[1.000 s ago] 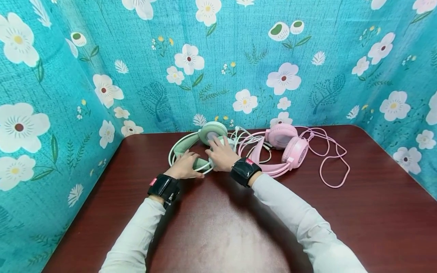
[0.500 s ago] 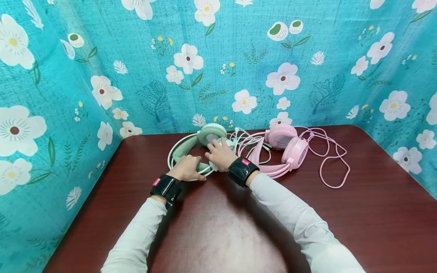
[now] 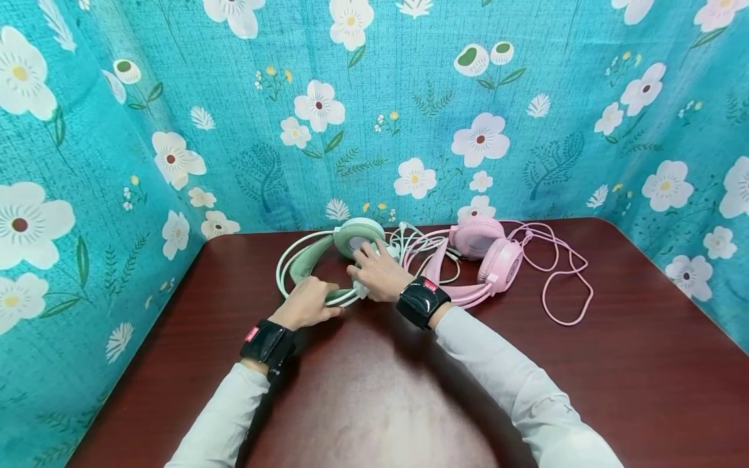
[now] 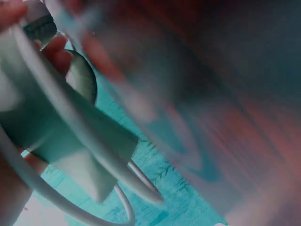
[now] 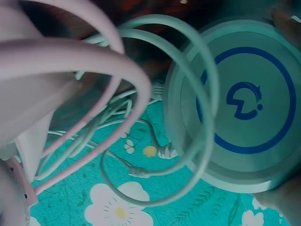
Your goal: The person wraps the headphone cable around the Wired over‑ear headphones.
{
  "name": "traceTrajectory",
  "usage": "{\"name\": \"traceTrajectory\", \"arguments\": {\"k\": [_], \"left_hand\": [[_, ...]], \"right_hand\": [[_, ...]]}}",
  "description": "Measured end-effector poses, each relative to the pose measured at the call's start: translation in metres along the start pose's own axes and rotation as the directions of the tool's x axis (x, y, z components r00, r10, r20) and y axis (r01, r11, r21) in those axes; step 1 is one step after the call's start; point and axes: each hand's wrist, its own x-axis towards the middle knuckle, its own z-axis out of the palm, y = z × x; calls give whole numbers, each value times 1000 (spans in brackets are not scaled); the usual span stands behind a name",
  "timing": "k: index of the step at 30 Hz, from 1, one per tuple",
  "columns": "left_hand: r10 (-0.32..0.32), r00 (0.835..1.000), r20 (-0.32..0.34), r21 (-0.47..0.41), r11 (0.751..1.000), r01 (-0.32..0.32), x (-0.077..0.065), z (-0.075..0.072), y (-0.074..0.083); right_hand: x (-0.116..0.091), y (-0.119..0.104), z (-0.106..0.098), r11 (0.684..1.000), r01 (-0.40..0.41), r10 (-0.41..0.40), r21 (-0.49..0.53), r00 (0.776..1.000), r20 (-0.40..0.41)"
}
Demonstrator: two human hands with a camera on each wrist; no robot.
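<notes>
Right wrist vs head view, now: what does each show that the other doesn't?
Right wrist only: the blue ring and blue logo on the round pale green plastic ear cup.
Head only: two black wrist straps with red tags, two white fabric sleeves.
Both: pale green over-ear headphones, pink over-ear headphones, turquoise flower-print fabric.

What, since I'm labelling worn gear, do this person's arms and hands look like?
The sleeves are long and whitish. Each wrist has a black band with a small red tag bearing pale marks. The left hand and right hand are ungloved.
</notes>
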Motion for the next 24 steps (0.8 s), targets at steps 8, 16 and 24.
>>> {"name": "traceTrajectory", "arguments": {"k": [8, 16, 24], "left_hand": [[104, 957, -270, 189, 981, -53, -22, -6, 12], [191, 895, -404, 253, 963, -92, -22, -20, 22], [207, 847, -489, 209, 971, -116, -14, -42, 27]], "right_hand": [[0, -1, -22, 999, -4, 7, 42, 996, -84], [-24, 11, -44, 954, -28, 96, 300, 972, -215], [-64, 41, -52, 638, -224, 425, 736, 900, -94]]}}
